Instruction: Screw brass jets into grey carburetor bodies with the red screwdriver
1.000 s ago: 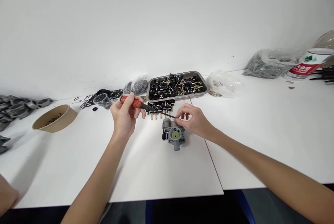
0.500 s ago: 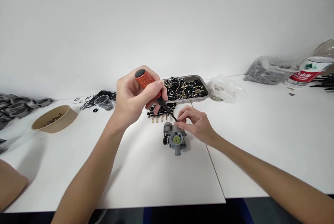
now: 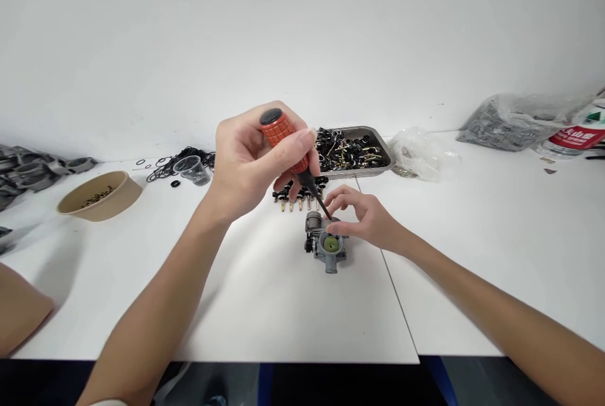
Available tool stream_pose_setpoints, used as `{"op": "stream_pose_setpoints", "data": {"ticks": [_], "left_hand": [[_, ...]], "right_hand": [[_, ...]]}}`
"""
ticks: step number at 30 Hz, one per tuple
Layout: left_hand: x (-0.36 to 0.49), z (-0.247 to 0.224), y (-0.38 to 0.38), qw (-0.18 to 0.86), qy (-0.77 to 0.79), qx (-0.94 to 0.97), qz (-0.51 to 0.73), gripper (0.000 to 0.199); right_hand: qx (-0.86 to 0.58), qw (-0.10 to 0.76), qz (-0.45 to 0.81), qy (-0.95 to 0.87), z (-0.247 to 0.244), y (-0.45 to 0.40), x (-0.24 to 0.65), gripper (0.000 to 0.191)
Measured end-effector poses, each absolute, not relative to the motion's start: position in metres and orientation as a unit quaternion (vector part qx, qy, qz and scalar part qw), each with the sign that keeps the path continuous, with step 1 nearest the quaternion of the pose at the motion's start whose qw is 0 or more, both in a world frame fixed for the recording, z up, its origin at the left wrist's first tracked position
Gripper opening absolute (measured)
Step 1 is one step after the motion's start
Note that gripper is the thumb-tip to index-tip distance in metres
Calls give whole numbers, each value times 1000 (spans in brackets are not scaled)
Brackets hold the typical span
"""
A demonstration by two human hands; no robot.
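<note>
My left hand (image 3: 258,163) is wrapped round the red handle of a screwdriver (image 3: 285,135), whose dark shaft slants down to the right. The tip meets the top of a grey metal carburetor-like part (image 3: 331,260), which rests on the white table and shows a green disc in its round opening. At that part's upper right is my right hand (image 3: 366,217), thumb and forefinger close around the screwdriver tip. Whether a small piece sits between these fingers is too small to tell.
Behind the hands stands a metal tray (image 3: 385,157) of small fittings, with a row of fittings (image 3: 300,198) before it. Left are a tan bowl (image 3: 127,195), a plastic cup (image 3: 193,169) and black rings. Clear bags (image 3: 510,122) lie right. Another person's arm (image 3: 21,311) shows at left.
The view has shifted slightly. The screwdriver tip has moved down onto the top of the grey part, and my right thumb and forefinger are farther apart.
</note>
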State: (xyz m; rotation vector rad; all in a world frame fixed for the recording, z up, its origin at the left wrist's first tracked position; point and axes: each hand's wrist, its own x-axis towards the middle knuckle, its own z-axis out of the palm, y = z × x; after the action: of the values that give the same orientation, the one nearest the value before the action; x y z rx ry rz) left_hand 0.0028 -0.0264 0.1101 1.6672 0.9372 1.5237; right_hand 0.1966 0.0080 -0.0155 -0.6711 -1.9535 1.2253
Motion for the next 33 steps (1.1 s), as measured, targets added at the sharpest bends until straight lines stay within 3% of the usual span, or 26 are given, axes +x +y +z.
{"op": "stream_pose_setpoints", "data": {"ticks": [5,7,17,26,33], "left_hand": [[-2,117,-33,351,342,661,568,27],[-3,120,-35,337,323,683,562,25],[0,116,-39,348,292,725,517,22],[3,114,-43,447,298,674,507,17],[8,111,-42,361,296,749,471,13]], "right_hand": [[-200,254,467,-823,-12,8,203,66],[-171,241,462,-836,-14,5,202,72],[-177,211,364,-890,-12,-10,190,39],[-176,217,338,-899,-16,-10,189,30],[-177,218,331,-901,-17,-9,188,28]]}}
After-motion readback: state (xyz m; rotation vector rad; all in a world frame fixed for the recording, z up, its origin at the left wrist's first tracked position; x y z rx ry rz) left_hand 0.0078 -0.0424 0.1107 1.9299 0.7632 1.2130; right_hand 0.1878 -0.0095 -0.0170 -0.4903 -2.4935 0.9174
